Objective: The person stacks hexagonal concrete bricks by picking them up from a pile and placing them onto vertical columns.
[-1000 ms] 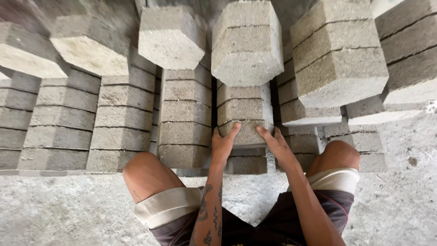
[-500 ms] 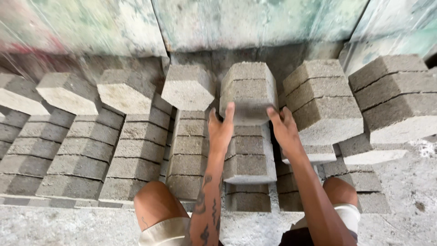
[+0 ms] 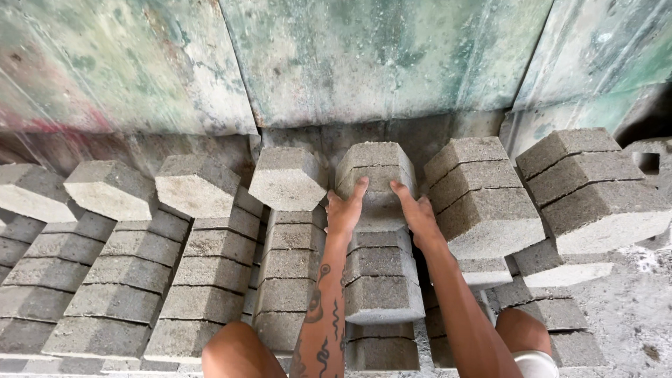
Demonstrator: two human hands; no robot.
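A grey hexagonal concrete paving block (image 3: 376, 168) lies at the far end of the middle row of stacked blocks. My left hand (image 3: 345, 208) presses on its near left side, and my right hand (image 3: 416, 210) presses on its near right side. Both hands grip the block between them, fingers pointing away from me. Beneath my forearms runs the middle row of blocks (image 3: 381, 276), laid edge to edge. My knees (image 3: 234, 353) show at the bottom of the view.
More rows of the same grey blocks run left (image 3: 133, 280) and right (image 3: 490, 203), with tilted blocks on their far ends. A stained green and white wall (image 3: 364, 63) stands right behind. Bare concrete floor (image 3: 630, 308) lies at the right.
My view has tilted up towards the wall. My hands have moved forward along the middle row with the block, from near my knees to the row's far end.
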